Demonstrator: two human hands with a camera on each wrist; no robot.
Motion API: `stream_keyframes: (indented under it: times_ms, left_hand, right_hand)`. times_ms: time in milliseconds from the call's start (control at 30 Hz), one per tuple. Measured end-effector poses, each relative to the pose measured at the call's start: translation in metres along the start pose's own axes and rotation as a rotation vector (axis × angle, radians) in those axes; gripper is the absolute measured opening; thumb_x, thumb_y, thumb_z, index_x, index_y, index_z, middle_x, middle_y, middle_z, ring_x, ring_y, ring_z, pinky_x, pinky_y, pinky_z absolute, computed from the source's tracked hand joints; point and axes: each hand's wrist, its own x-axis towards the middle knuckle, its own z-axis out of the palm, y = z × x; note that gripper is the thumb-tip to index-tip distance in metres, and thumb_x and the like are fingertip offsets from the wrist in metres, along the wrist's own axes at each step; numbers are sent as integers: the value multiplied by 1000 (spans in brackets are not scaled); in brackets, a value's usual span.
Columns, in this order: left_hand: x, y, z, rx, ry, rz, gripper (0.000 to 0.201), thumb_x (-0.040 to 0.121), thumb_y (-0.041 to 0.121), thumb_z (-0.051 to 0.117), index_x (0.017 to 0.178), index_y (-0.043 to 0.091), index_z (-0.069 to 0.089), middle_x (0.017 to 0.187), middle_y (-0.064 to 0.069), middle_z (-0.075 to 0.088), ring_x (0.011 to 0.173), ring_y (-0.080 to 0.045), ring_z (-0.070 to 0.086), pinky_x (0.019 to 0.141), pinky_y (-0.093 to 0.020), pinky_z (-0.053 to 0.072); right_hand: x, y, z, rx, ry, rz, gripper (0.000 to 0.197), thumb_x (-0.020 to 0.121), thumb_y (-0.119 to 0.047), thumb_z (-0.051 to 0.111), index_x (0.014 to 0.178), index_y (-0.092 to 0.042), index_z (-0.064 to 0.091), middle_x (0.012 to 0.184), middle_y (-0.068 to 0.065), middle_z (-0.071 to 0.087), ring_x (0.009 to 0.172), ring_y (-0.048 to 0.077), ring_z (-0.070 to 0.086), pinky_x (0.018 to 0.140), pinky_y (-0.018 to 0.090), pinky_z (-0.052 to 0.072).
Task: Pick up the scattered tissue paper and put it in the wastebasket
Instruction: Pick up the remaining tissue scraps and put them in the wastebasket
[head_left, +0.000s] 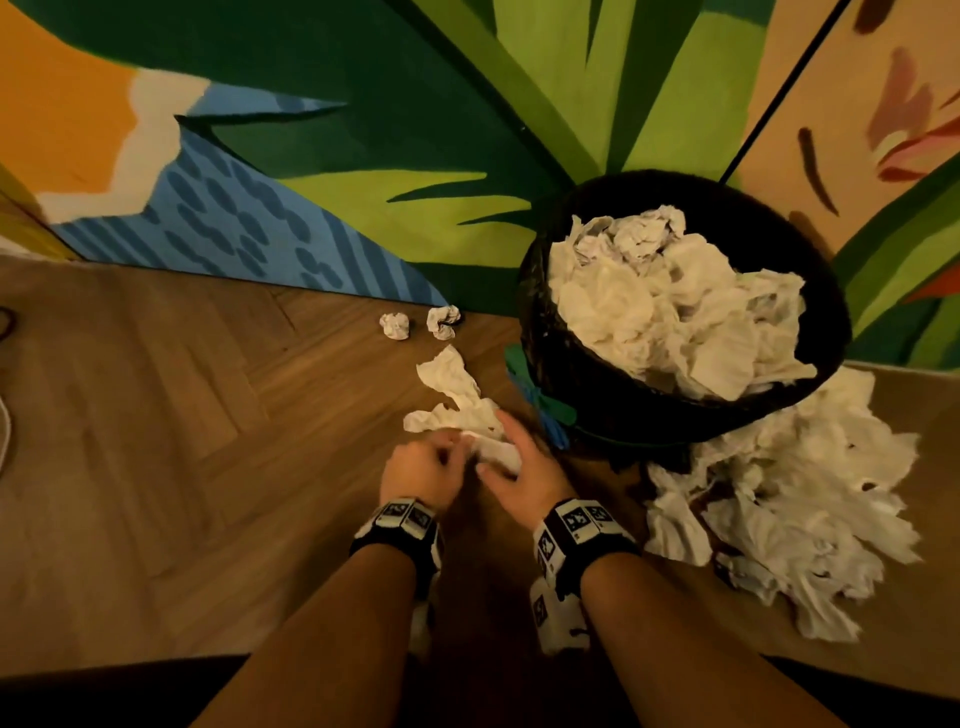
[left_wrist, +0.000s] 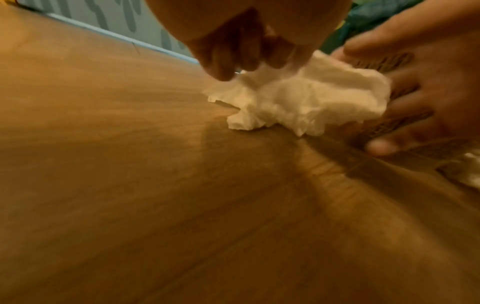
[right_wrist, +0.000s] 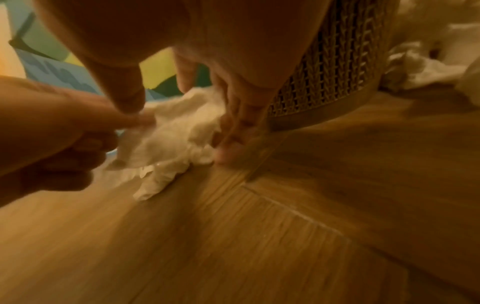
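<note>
The person bends over the wooden floor (head_left: 182, 415) and gathers a crumpled tissue (left_wrist: 298, 102) just in front of the wastebasket (head_left: 623, 410). To do this step well, I think both hands should push the loose sheet together into one ball before lifting it, because the paper is thin and light and a corner can easily hang down or tear off. The wastebasket is already heaped above its rim, so the ball should probably be pressed a little into the pile, or it may roll off again.

The left hand (head_left: 418, 467) is low over the floor with its fingers (left_wrist: 233, 59) curled, pinching the near edge of the tissue. The right hand (head_left: 524, 467) lies on the other side, its fingers (right_wrist: 233, 123) fairly straight and spread, the tips down at the floor, pushing the paper toward the left hand rather than gripping it. Both forearms come in almost parallel.

The tissue still lies on the floor between the two hands. Beyond them lies another flat tissue sheet (head_left: 447, 379), then two small tissue balls (head_left: 395, 326) near the painted wall (head_left: 363, 130). A large heap of tissues (head_left: 779, 509) lies on the floor on the right of the wastebasket.
</note>
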Motion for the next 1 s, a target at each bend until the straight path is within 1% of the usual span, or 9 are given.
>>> stream_keyframes:
  times_ms: [167, 233, 300, 400, 500, 567, 700, 800, 1000]
  left_hand:
    - [-11, 0, 7, -203, -15, 2, 53, 97, 60, 40, 82, 20, 72, 62, -1, 67, 57, -18, 63, 61, -37, 55]
    - [-7, -8, 8, -149, 57, -13, 37, 98, 53, 43, 109, 29, 69, 98, -1, 72, 77, -15, 67, 75, -35, 57]
    - [-2, -11, 8, -73, -68, 44, 42, 95, 43, 53, 137, 38, 50, 148, 2, 42, 114, -19, 60, 98, -35, 51]
    - [6, -8, 16, 90, -339, 35, 56, 91, 31, 62, 143, 40, 43, 161, 5, 15, 134, -26, 46, 110, -37, 41]
    - [4, -7, 26, 86, -324, -24, 28, 91, 25, 63, 119, 29, 62, 141, -4, 48, 115, -22, 58, 102, -34, 47]
    - [-2, -11, 31, -31, -277, -32, 17, 91, 25, 64, 104, 32, 56, 112, 2, 61, 95, -16, 61, 87, -33, 52]
    - [-13, -17, 27, -177, -218, -48, 24, 91, 32, 64, 100, 42, 44, 92, 17, 56, 80, -5, 59, 63, -20, 45]
    - [-15, -23, 16, -248, -172, -69, 31, 90, 17, 60, 95, 44, 46, 87, 10, 65, 71, -6, 64, 53, -17, 46]
    - [-20, -39, -1, -349, 13, -247, 32, 90, 1, 50, 87, 33, 53, 90, 1, 65, 68, -13, 68, 51, -22, 51]
  right_hand:
    - [-4, 3, 3, 73, 35, -52, 33, 100, -14, 44, 105, -35, 69, 106, -3, 69, 95, 13, 62, 82, 23, 46]
    - [-6, 8, -1, 145, 117, 38, 33, 98, -13, 44, 77, -27, 65, 80, -4, 65, 73, 14, 58, 67, 28, 48]
    - [-8, 13, -6, 194, 136, 102, 29, 95, -20, 48, 67, -19, 55, 67, -5, 57, 64, 16, 54, 65, 35, 50]
    - [-12, 23, -11, 173, 124, 120, 38, 89, -20, 61, 62, -17, 35, 50, -9, 38, 47, 8, 48, 54, 26, 46]
    - [-13, 26, -13, 21, 178, 114, 31, 86, -4, 57, 66, -19, 38, 65, -1, 47, 60, 14, 53, 59, 27, 44]
    - [-13, 26, -10, -18, 201, 93, 38, 83, 7, 49, 72, -28, 50, 99, 5, 58, 93, 21, 61, 75, 25, 47]
    - [-7, 29, -1, -203, -37, 12, 69, 83, 13, 50, 126, -41, 59, 157, -8, 19, 139, 12, 33, 108, 23, 36]
    - [-1, 38, 3, -351, -172, 83, 65, 90, 5, 50, 148, -22, 40, 161, -9, 16, 142, 12, 29, 114, 23, 29]
    - [-16, 52, -1, -193, 32, 212, 36, 93, -8, 45, 100, -40, 60, 119, 6, 61, 101, 22, 58, 82, 27, 47]
